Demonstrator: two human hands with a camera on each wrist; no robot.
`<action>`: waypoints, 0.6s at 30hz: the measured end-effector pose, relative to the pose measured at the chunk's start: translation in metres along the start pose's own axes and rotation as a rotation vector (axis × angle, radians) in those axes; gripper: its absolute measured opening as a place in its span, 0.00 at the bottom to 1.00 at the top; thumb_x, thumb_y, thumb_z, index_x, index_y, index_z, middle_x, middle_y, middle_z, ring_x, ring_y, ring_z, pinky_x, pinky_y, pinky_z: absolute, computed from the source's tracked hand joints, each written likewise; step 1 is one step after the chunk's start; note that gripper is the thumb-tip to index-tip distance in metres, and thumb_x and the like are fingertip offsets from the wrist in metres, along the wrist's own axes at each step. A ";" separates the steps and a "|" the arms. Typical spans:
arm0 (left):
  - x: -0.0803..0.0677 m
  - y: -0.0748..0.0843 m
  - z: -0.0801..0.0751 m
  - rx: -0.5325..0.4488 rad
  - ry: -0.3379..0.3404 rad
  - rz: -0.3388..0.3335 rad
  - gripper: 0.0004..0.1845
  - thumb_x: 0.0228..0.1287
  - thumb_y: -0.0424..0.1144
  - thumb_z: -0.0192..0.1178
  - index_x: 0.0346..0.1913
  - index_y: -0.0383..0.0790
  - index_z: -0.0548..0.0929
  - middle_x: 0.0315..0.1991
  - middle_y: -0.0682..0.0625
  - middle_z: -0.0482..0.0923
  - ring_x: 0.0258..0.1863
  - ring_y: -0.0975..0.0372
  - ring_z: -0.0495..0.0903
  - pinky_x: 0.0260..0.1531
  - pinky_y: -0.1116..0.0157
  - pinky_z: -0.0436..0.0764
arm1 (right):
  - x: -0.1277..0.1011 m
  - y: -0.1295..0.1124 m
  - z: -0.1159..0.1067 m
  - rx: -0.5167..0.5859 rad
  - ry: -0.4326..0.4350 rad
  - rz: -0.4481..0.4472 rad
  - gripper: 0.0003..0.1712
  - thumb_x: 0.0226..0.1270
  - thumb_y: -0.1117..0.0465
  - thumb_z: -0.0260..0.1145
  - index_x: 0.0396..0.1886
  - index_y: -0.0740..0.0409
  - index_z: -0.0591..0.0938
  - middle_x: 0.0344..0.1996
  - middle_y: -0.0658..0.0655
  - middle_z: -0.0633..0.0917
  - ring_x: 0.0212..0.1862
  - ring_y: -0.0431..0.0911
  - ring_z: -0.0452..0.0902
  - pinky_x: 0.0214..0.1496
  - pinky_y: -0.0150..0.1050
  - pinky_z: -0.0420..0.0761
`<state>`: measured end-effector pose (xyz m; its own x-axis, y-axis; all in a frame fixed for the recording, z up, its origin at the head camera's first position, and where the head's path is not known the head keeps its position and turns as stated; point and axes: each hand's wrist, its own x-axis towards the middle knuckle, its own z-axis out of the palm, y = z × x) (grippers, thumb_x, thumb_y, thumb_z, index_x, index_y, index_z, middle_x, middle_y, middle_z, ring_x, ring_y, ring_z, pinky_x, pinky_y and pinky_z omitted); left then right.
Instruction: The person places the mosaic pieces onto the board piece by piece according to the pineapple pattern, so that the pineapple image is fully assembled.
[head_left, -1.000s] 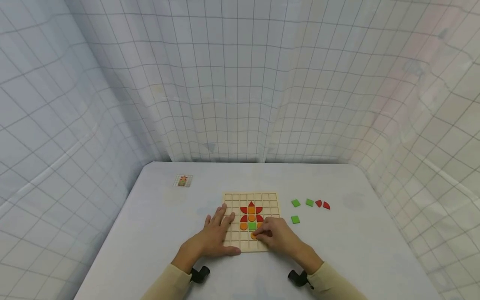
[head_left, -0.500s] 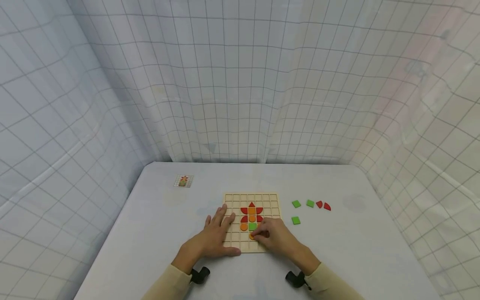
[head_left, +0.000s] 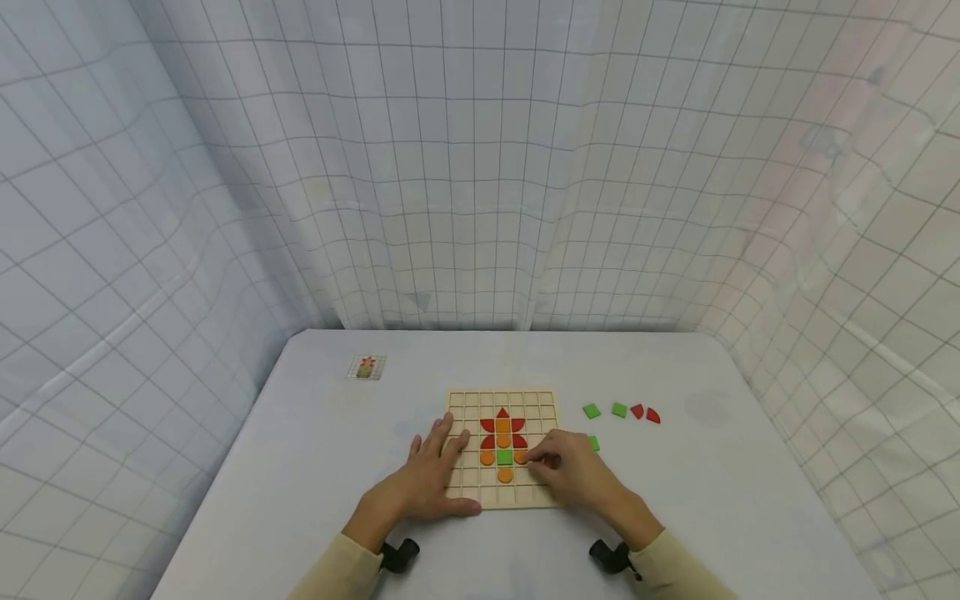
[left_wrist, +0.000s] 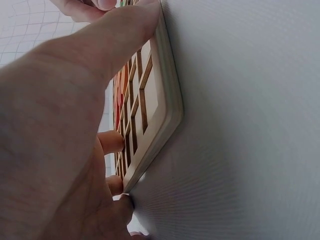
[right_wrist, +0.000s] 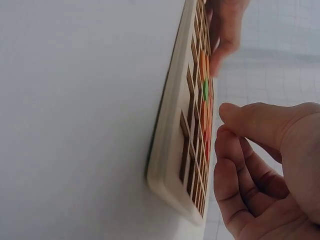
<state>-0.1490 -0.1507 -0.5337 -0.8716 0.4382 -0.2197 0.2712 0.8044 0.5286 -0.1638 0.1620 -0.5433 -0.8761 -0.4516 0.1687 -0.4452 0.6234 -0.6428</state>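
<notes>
In the head view a wooden grid board lies on the table. Set in it are red pieces, several orange pieces and a green square. A round orange piece sits in the cell below that square. My left hand rests on the board's left side, fingers spread, thumb at the near edge. Over the right side hovers my right hand, its fingertips close to another round orange piece. The right wrist view shows its fingers loosely curled, with nothing visible between them and the thumb.
Right of the board lie green squares and two red quarter-round pieces; one green square is partly behind my right hand. A small pattern card lies at the back left. Gridded curtains enclose the table.
My right hand has let go of the round orange piece, leaving it in the cell below the green square, and has moved right. The left hand has stayed on the board.
</notes>
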 end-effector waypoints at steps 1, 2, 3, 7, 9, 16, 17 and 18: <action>0.000 0.000 0.000 0.000 0.000 0.000 0.66 0.65 0.67 0.83 0.94 0.38 0.60 0.98 0.32 0.39 0.98 0.36 0.43 0.93 0.27 0.49 | -0.001 0.002 -0.003 -0.003 0.006 0.009 0.06 0.76 0.66 0.83 0.47 0.53 1.00 0.39 0.45 0.93 0.39 0.32 0.79 0.42 0.29 0.84; 0.000 0.000 0.000 0.000 0.002 0.001 0.66 0.65 0.67 0.83 0.94 0.38 0.60 0.98 0.33 0.39 0.98 0.36 0.43 0.93 0.27 0.49 | -0.002 0.003 -0.006 -0.005 0.013 0.017 0.06 0.75 0.66 0.83 0.48 0.54 0.99 0.39 0.45 0.93 0.39 0.32 0.79 0.42 0.29 0.84; 0.000 -0.001 0.001 -0.001 0.003 0.002 0.66 0.65 0.67 0.83 0.94 0.38 0.60 0.98 0.33 0.39 0.98 0.36 0.43 0.93 0.27 0.49 | -0.004 0.005 -0.009 -0.010 0.022 0.024 0.07 0.75 0.66 0.83 0.48 0.54 0.99 0.39 0.45 0.92 0.39 0.32 0.79 0.42 0.28 0.84; 0.000 -0.003 0.002 -0.003 0.008 0.009 0.66 0.65 0.67 0.83 0.94 0.39 0.60 0.98 0.33 0.39 0.98 0.36 0.43 0.93 0.26 0.49 | -0.008 0.016 -0.020 -0.046 0.069 0.020 0.09 0.72 0.67 0.85 0.49 0.56 0.99 0.40 0.46 0.93 0.39 0.32 0.80 0.42 0.29 0.86; 0.000 -0.004 0.002 -0.002 0.009 0.011 0.67 0.65 0.68 0.83 0.94 0.39 0.60 0.98 0.33 0.39 0.98 0.36 0.43 0.93 0.26 0.49 | -0.012 0.022 -0.025 -0.065 0.091 0.026 0.10 0.71 0.68 0.86 0.50 0.56 0.99 0.41 0.47 0.94 0.39 0.33 0.81 0.43 0.29 0.86; 0.000 -0.004 0.002 -0.005 0.004 0.007 0.67 0.65 0.67 0.83 0.95 0.40 0.60 0.98 0.33 0.39 0.99 0.37 0.43 0.94 0.27 0.48 | -0.024 0.047 -0.049 -0.118 0.132 0.078 0.18 0.66 0.68 0.89 0.54 0.54 0.98 0.47 0.51 0.93 0.41 0.37 0.84 0.43 0.31 0.86; 0.000 -0.003 0.001 -0.005 0.003 0.007 0.67 0.65 0.67 0.83 0.95 0.40 0.60 0.98 0.33 0.39 0.99 0.37 0.43 0.94 0.27 0.48 | -0.025 0.050 -0.052 -0.118 0.134 0.085 0.19 0.65 0.68 0.90 0.55 0.55 0.97 0.48 0.52 0.93 0.41 0.38 0.84 0.43 0.31 0.86; 0.000 -0.003 0.001 -0.004 0.002 0.007 0.67 0.65 0.68 0.83 0.95 0.40 0.60 0.98 0.33 0.39 0.99 0.37 0.43 0.94 0.27 0.48 | -0.027 0.053 -0.055 -0.115 0.134 0.087 0.21 0.64 0.68 0.90 0.56 0.55 0.97 0.49 0.52 0.93 0.41 0.38 0.84 0.42 0.32 0.85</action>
<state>-0.1496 -0.1527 -0.5365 -0.8708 0.4425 -0.2142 0.2751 0.7997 0.5336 -0.1741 0.2426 -0.5409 -0.9257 -0.3084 0.2189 -0.3778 0.7289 -0.5709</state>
